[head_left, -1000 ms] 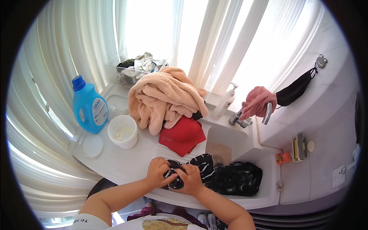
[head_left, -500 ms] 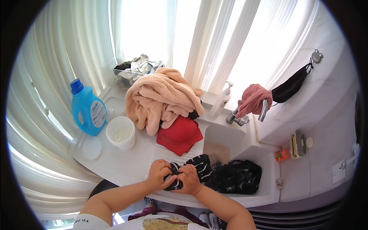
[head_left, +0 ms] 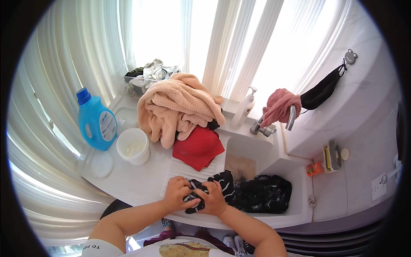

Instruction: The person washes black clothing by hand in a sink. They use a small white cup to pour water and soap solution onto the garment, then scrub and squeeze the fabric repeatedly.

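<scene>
Both my hands are closed on a bunched black cloth with white stripes (head_left: 222, 180) at the sink's left edge. My left hand (head_left: 177, 195) grips the bunched end above the ribbed washboard area (head_left: 173, 173). Beside it, my right hand (head_left: 214, 199) clasps the same cloth, whose loose part spreads rightward over the sink rim. In the white sink (head_left: 295, 210), a wet, shiny black cloth (head_left: 267, 195) lies in a heap. A red cloth (head_left: 198, 150) rests on the counter just beyond my hands.
Behind the red cloth sits a peach towel (head_left: 177, 109) near a clear bin of clothes (head_left: 147, 77). Leftward stand a white tub (head_left: 133, 147), its lid (head_left: 101, 164) and a blue detergent bottle (head_left: 97, 124). A pump bottle (head_left: 244, 109) and faucet (head_left: 291, 118) with a pink cloth stand behind the sink.
The striped cloth is still in both hands. My right hand's fingers have spread a little wider over it. The whole view has shifted slightly.
</scene>
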Action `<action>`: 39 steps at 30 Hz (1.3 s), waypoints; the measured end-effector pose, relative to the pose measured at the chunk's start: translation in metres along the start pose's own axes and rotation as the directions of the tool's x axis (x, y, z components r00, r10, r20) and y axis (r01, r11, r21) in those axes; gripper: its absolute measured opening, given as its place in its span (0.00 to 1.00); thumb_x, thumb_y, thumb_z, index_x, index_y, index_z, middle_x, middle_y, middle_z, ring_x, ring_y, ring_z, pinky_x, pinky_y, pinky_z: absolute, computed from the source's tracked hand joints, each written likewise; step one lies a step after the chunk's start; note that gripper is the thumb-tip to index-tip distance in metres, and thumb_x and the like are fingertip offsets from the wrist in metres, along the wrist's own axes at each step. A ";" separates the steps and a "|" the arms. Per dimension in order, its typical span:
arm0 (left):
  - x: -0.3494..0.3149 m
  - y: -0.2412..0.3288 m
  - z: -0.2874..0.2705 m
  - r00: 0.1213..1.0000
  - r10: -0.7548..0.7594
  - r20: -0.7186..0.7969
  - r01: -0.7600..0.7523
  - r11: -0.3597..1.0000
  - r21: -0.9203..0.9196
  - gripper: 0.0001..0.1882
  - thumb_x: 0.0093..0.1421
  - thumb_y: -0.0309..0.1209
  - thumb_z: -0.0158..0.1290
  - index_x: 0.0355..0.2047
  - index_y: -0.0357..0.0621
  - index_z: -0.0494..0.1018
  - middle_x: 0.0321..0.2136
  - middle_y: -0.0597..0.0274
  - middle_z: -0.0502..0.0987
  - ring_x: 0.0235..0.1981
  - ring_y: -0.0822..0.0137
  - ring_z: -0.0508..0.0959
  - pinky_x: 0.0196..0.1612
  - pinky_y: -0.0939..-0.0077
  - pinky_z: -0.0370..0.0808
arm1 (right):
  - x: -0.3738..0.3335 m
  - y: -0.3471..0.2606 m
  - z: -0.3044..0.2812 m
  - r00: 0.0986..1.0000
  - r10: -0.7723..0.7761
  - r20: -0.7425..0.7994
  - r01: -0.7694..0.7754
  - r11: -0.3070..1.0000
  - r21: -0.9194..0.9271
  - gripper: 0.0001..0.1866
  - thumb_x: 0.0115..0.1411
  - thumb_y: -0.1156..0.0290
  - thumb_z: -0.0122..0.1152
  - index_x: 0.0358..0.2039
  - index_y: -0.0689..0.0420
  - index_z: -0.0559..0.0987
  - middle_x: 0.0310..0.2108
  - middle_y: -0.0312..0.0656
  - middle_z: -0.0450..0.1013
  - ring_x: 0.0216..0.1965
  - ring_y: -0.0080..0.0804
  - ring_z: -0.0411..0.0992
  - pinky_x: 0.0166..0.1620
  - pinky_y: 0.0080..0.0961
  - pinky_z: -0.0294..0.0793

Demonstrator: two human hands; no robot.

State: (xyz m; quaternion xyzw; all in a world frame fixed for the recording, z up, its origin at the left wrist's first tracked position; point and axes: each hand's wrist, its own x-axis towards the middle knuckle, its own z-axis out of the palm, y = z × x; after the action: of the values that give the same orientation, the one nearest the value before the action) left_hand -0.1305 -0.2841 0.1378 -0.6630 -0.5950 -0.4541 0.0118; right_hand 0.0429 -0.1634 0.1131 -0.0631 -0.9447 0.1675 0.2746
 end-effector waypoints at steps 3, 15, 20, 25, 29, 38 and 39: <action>0.040 -0.076 0.034 0.948 -0.303 -0.097 0.306 0.952 0.022 0.19 0.49 0.48 0.64 0.29 0.45 0.77 0.34 0.57 0.74 0.40 0.52 0.72 0.43 0.52 0.66 | 0.051 0.024 0.011 0.929 0.371 0.007 -0.368 0.920 0.130 0.42 0.40 0.37 0.71 0.52 0.50 0.74 0.53 0.48 0.64 0.53 0.50 0.63 0.58 0.60 0.53; 0.007 -0.013 0.007 0.998 -0.038 -0.043 0.040 0.998 0.048 0.20 0.41 0.44 0.68 0.28 0.43 0.76 0.30 0.55 0.74 0.34 0.50 0.73 0.39 0.58 0.69 | 0.015 -0.011 -0.009 0.994 0.112 -0.002 -0.112 0.993 -0.018 0.48 0.33 0.37 0.74 0.53 0.50 0.71 0.46 0.46 0.64 0.50 0.48 0.65 0.53 0.51 0.58; 0.057 -0.057 0.035 0.879 -0.459 -0.127 0.471 0.878 0.089 0.20 0.54 0.45 0.62 0.23 0.38 0.78 0.25 0.54 0.76 0.32 0.52 0.74 0.37 0.60 0.69 | 0.050 0.025 -0.001 0.920 0.391 0.037 -0.392 0.917 0.077 0.58 0.38 0.35 0.71 0.62 0.59 0.61 0.50 0.53 0.66 0.51 0.52 0.66 0.55 0.48 0.62; 0.032 -0.053 0.028 0.734 -0.651 -0.195 0.643 0.758 -0.109 0.21 0.59 0.44 0.56 0.20 0.38 0.78 0.29 0.54 0.80 0.32 0.53 0.79 0.34 0.61 0.74 | 0.012 0.029 -0.034 0.938 0.230 0.261 -0.212 0.973 -0.096 0.69 0.37 0.39 0.74 0.69 0.58 0.45 0.56 0.55 0.64 0.54 0.55 0.66 0.56 0.43 0.66; 0.049 -0.033 0.014 0.285 -0.942 0.176 0.778 0.120 -0.617 0.17 0.62 0.40 0.50 0.31 0.38 0.78 0.34 0.56 0.80 0.35 0.56 0.81 0.37 0.62 0.77 | -0.020 0.035 -0.055 0.731 0.606 0.313 -0.649 0.759 0.046 0.68 0.39 0.56 0.78 0.70 0.56 0.40 0.58 0.57 0.64 0.55 0.54 0.67 0.57 0.40 0.67; 0.138 0.029 0.149 0.184 -0.706 0.683 0.405 -0.579 -0.707 0.20 0.71 0.46 0.36 0.52 0.50 0.70 0.50 0.55 0.75 0.50 0.54 0.76 0.52 0.45 0.74 | -0.084 0.197 -0.060 -0.039 0.999 -0.011 -0.722 -0.021 0.692 0.26 0.50 0.63 0.69 0.47 0.63 0.75 0.41 0.47 0.76 0.42 0.36 0.75 0.46 0.30 0.73; 0.151 0.039 0.164 0.150 -0.725 0.672 0.334 -0.603 -0.725 0.21 0.71 0.45 0.35 0.55 0.47 0.65 0.52 0.52 0.72 0.50 0.49 0.75 0.50 0.39 0.74 | -0.081 0.209 -0.065 -0.119 0.993 0.015 -0.715 -0.096 0.693 0.26 0.51 0.60 0.68 0.46 0.63 0.75 0.41 0.48 0.76 0.42 0.36 0.75 0.46 0.30 0.73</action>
State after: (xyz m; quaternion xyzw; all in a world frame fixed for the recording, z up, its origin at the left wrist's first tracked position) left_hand -0.0211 -0.0869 0.1549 0.1622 -0.3795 -0.6763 -0.6102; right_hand 0.1522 0.0339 0.0509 -0.6725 -0.4179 0.5155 0.3277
